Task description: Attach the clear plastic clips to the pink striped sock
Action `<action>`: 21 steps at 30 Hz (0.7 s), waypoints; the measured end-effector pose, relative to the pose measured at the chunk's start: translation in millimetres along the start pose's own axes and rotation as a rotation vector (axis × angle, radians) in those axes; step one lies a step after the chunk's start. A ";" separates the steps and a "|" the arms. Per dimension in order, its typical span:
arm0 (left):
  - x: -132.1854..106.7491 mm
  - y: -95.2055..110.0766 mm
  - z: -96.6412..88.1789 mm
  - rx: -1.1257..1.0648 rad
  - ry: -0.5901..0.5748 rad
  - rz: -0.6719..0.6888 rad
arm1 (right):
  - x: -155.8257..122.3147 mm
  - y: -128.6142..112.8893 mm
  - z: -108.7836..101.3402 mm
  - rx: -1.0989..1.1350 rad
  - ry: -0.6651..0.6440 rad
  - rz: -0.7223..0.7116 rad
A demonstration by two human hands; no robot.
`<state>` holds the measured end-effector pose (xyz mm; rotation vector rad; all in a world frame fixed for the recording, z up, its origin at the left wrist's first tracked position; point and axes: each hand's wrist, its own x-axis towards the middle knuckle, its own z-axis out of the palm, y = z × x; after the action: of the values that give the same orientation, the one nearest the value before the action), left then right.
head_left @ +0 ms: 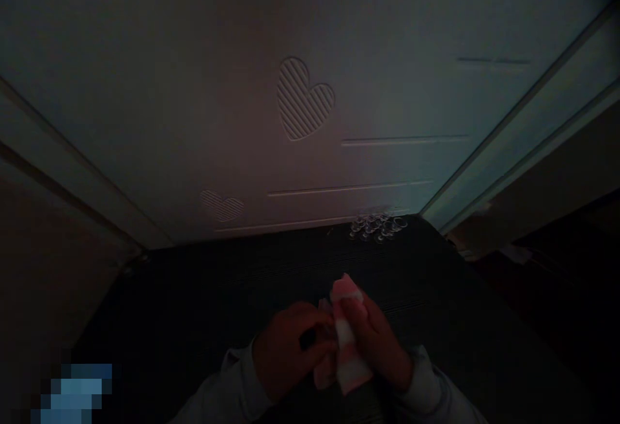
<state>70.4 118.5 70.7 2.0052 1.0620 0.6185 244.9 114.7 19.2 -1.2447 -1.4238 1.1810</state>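
Observation:
A pink and white striped cloth (346,333) is bunched between my two hands, low in the middle of the view over the dark tabletop (232,288). My right hand (380,340) is closed around its right side, with the thumb lying along the stripes. From the left, my left hand (293,346) meets the cloth with curled fingers and grips its near fold. A black patch shows by the left fingers, too dark to name. Whether anything is wrapped inside the cloth is hidden.
Several small clear glass pieces (375,225) stand close together at the table's back right. Behind the table rises a pale panel (232,88) with an embossed striped heart (305,101) and raised lines. The lighting is very dim.

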 end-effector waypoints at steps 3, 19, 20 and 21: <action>-2.6 7.8 7.1 0.003 0.010 -0.060 | -0.7 -2.2 0.5 0.005 0.019 0.007; 1.9 -12.6 -2.2 -0.462 0.220 -0.296 | 3.6 -10.4 -3.6 0.480 -0.075 0.265; 2.0 -13.0 -4.0 -0.462 0.231 -0.298 | 3.6 -12.0 -3.3 0.484 -0.098 0.266; 2.0 -12.7 -5.8 -0.447 0.231 -0.300 | 3.8 -14.3 -3.2 0.459 -0.124 0.246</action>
<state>61.4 127.1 64.0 1.3830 1.2078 0.8523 245.5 118.1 34.0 -1.0510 -1.0186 1.6667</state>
